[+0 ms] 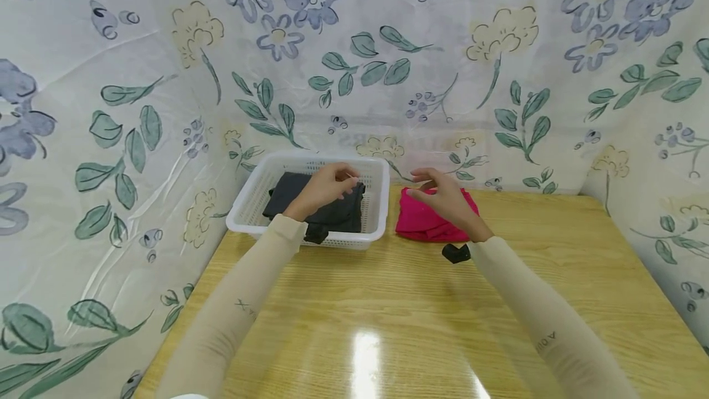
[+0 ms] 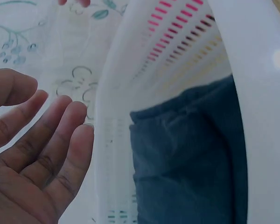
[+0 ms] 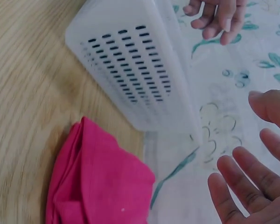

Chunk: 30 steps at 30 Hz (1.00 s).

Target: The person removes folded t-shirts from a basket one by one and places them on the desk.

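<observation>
Folded dark cloth [image 1: 338, 214] lies inside a white plastic basket [image 1: 249, 228]. Above it hovers my left hand [image 1: 327, 185], its fingers loosely bent and holding nothing. In the left wrist view the dark cloth [image 2: 186, 163] shows a folded edge, with the fingers [image 2: 79, 144] apart from it. A folded bright pink cloth [image 1: 421, 217] sits on the table just right of the basket. Over this pink cloth is my right hand [image 1: 445, 197], fingers relaxed and spread, nothing between them. The right wrist view shows the pink cloth [image 3: 112, 182] below and beside the right hand [image 3: 252, 186].
The wooden table [image 1: 360, 300] runs up to a floral-patterned sheet [image 1: 365, 48] at the back and sides. The basket's slotted side wall [image 3: 126, 60] stands a short gap from the pink cloth. Black wrist mounts [image 1: 456, 253] hang beneath both wrists.
</observation>
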Available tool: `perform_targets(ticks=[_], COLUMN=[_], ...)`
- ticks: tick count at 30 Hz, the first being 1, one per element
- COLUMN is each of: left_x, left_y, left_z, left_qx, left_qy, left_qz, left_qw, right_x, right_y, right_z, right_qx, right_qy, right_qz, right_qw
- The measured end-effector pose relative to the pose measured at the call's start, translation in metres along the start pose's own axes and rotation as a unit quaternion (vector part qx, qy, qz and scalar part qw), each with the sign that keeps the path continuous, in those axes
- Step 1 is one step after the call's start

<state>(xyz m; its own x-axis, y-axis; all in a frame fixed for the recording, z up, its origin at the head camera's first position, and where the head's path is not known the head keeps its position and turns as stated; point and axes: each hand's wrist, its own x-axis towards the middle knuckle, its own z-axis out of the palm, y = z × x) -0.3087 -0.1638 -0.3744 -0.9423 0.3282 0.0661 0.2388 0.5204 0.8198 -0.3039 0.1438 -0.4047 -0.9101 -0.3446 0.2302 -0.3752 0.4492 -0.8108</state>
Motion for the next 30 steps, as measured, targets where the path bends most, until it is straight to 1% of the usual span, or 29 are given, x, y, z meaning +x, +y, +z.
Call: perform_targets(ticks=[3,10,17,24,30], left_x=[-0.003,-0.007,-0.010,-0.017,-0.022], left_y=[-0.005,-0.016,-0.030,-0.040,-0.046], left_z=[-0.009,-0.028,-0.043,-0.055,-0.067], left_qx=[0.001,-0.020,-0.021,-0.010,-0.012], left_qy=[0.009,0.026,0.049,0.057,0.062], left_qz=[-0.006,-0.023,-0.037,-0.054,-0.080], left_qw=[0.9999,0.9992,0.9979,0.9969,0.9947], right_x=[0.005,0.016,0.023,0.028,0.033], right_y=[-0.004,-0.015,-0.024,-0.032,-0.037], right_z=[0.008,0.026,0.043,0.058,0.071], right_qx=[0.005,0.020,0.027,0.018,0.011], right_qy=[-0.006,-0.018,-0.029,-0.041,-0.051], right_qz=[-0.002,-0.017,-0.028,-0.044,-0.054], right_qw=[1.000,1.000,0.999,0.998,0.997])
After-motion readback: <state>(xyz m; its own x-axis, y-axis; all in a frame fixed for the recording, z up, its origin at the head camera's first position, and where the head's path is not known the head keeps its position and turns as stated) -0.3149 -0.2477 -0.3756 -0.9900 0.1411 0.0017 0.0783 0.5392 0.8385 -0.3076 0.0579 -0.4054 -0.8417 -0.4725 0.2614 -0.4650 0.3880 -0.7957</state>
